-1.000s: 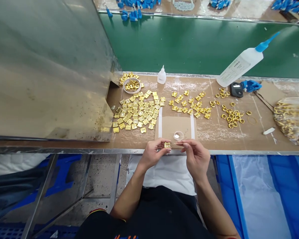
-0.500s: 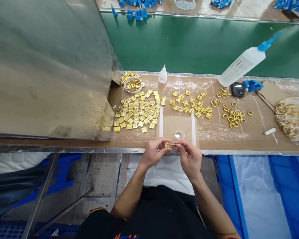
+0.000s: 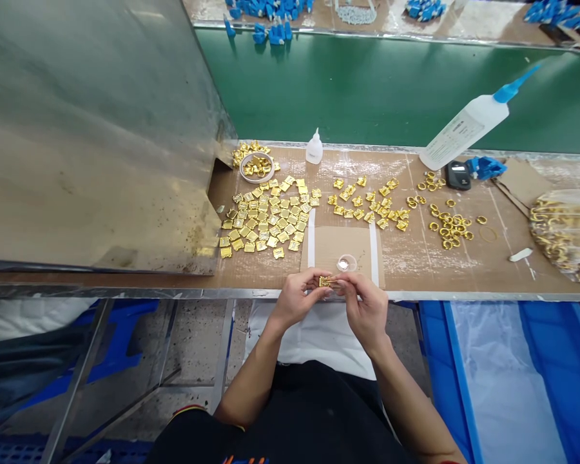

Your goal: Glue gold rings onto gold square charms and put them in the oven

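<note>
My left hand [image 3: 297, 298] pinches a small gold square piece [image 3: 325, 281] at the table's front edge. My right hand [image 3: 362, 303] is closed in a pinch right against that piece; in the earlier frames it held a thin stick, which is hard to see now. Just beyond the fingers sits a small clear cap [image 3: 347, 263] with a shiny drop, on a cardboard square [image 3: 341, 245] taped to the table. A spread of gold square pieces [image 3: 265, 219] lies to the left and a smaller cluster [image 3: 367, 201] lies behind.
Gold rings [image 3: 449, 225] lie scattered at right, with a bag of more rings [image 3: 565, 232] at the far right. A small glue bottle [image 3: 314, 147], a big tilted squeeze bottle [image 3: 468, 122] and a white ring dish [image 3: 256, 166] stand at the back. A metal panel [image 3: 91, 129] rises at left.
My right hand has moved left to meet the gold piece in my left hand; one second ago the two were apart with the thin stick showing.
</note>
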`<control>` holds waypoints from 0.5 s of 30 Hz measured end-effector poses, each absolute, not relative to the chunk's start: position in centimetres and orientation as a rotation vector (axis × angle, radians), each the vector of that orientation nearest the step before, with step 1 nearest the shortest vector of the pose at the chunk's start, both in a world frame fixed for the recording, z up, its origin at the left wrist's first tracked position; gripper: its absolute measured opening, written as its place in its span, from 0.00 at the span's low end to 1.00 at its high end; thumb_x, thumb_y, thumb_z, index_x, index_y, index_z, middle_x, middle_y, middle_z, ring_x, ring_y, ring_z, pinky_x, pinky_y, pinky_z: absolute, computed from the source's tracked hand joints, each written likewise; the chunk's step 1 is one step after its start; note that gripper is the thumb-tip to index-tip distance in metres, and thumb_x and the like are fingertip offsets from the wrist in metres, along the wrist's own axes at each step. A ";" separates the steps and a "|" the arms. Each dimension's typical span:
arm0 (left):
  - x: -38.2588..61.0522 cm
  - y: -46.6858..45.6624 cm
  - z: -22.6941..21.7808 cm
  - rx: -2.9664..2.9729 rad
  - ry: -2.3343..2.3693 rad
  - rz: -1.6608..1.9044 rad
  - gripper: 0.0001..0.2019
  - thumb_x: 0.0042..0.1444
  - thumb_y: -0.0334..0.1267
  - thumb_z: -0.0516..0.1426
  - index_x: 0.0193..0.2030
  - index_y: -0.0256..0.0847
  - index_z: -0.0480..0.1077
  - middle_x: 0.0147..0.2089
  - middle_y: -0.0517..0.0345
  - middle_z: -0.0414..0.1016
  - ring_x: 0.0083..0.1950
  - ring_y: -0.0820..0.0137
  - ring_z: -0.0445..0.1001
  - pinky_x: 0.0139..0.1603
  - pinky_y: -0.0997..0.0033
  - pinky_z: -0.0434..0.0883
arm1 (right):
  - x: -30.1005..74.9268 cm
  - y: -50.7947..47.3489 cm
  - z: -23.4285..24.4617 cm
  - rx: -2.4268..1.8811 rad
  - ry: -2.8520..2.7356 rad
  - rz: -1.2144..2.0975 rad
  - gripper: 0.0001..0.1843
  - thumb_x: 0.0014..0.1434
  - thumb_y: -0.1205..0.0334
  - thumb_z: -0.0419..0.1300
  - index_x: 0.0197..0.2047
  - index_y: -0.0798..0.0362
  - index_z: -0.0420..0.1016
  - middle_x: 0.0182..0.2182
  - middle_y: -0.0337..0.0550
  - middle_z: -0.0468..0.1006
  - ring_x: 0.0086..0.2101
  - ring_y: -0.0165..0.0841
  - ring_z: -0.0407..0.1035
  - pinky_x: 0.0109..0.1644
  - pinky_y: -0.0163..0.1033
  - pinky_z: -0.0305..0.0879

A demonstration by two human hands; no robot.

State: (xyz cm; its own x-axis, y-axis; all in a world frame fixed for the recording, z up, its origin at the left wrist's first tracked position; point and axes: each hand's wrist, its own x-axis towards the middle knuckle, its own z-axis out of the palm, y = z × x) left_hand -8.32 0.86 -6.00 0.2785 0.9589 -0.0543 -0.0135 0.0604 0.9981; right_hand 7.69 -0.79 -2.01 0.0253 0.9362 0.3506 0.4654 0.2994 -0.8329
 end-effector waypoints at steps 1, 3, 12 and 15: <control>-8.3 0.9 -6.0 1.279 1.012 0.971 0.16 0.60 0.46 0.66 0.48 0.36 0.80 0.35 0.53 0.83 0.32 0.67 0.81 0.35 0.70 0.81 | 7.7 -0.8 -2.0 -1.316 -1.594 0.612 0.12 0.71 0.66 0.57 0.36 0.48 0.78 0.29 0.38 0.83 0.25 0.32 0.78 0.30 0.34 0.74; -8.4 0.9 -6.1 1.293 1.018 0.975 0.16 0.60 0.46 0.66 0.48 0.36 0.80 0.36 0.53 0.84 0.33 0.67 0.81 0.36 0.70 0.81 | 7.7 -0.8 -2.0 -1.332 -1.588 0.623 0.12 0.71 0.64 0.56 0.36 0.48 0.78 0.29 0.39 0.83 0.25 0.32 0.77 0.30 0.35 0.74; -8.4 0.8 -6.2 1.298 1.040 0.999 0.14 0.59 0.44 0.66 0.48 0.37 0.81 0.40 0.51 0.85 0.36 0.66 0.83 0.37 0.70 0.81 | 7.7 -0.6 -2.4 -1.358 -1.487 0.709 0.11 0.69 0.61 0.59 0.35 0.48 0.79 0.27 0.39 0.84 0.23 0.33 0.77 0.29 0.36 0.75; -8.3 0.9 -6.2 1.275 1.043 1.013 0.13 0.59 0.42 0.65 0.47 0.38 0.82 0.43 0.49 0.86 0.40 0.63 0.84 0.41 0.67 0.82 | 7.5 -0.7 -2.7 -1.348 -1.370 0.818 0.10 0.69 0.57 0.59 0.37 0.48 0.79 0.28 0.41 0.85 0.23 0.35 0.79 0.29 0.38 0.78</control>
